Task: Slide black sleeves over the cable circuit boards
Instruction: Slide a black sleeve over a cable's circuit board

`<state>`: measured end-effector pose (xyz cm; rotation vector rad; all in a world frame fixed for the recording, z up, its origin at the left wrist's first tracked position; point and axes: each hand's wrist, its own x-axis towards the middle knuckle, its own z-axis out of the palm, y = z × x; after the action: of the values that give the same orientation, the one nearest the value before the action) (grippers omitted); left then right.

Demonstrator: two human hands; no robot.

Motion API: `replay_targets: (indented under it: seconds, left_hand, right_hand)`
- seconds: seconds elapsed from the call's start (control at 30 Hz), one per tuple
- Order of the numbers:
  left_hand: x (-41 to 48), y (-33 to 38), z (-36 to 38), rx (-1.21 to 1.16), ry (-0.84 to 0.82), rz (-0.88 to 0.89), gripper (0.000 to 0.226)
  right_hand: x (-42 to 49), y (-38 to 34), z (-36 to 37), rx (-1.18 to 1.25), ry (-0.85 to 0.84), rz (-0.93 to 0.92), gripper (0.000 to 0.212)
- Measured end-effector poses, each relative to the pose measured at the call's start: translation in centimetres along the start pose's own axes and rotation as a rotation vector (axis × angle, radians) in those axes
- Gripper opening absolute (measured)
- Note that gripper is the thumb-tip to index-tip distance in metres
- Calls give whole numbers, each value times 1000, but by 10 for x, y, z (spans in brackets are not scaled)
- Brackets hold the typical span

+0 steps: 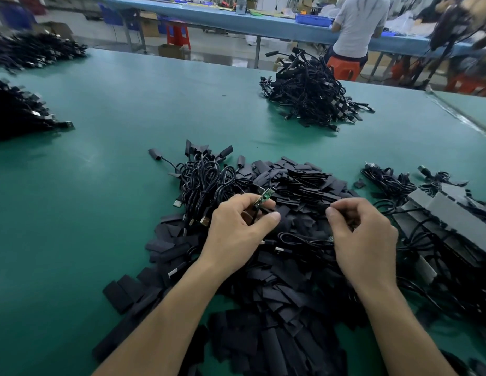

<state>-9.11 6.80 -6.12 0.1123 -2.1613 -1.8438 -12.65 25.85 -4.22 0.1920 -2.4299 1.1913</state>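
On the green surface (101, 185), a bare circuit board (263, 197) is held raised in the left hand (236, 223), the grip a narrow pinch near its cable end. No sleeve is yet fitted. The black sleeves (298, 183) are heaped beneath and beyond both hands. The right hand (364, 234) is curled over the heap; whether its grip holds a sleeve cannot be told. Risk: a flattened sleeve offered askew may snag on the board's components.

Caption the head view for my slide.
Left hand pinches a bare green circuit board while the right hand curls over the pile of black sleeves on the green table.
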Motion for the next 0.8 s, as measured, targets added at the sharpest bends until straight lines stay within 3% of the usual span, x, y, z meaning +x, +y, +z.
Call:
replay_targets:
  seconds: [0.13, 0.23, 0.33, 0.5, 0.63, 0.8]
  left_hand:
    - [-2, 3, -1, -35, -82, 0, 28]
    - [-2, 4, 1, -92, -141, 20, 14]
    - [-1, 4, 1, -151, -154, 12, 15]
    - [-1, 4, 0, -178, -162, -6, 19]
    - [1, 3, -1, -148, -79, -38, 6]
    - [1, 1, -3, -70, -97, -11, 18]
  right_hand:
    - [-2, -9, -2, 317, -174, -117, 26]
    - [-6, -12, 1, 347, -316, -176, 27]
    - [-8, -14, 2, 307, -369, -193, 28]
    - [-9, -16, 2, 173, -371, -289, 30]
    - [-7, -16, 0, 198, -295, -228, 28]
    - [-3, -13, -3, 352, -225, -123, 26]
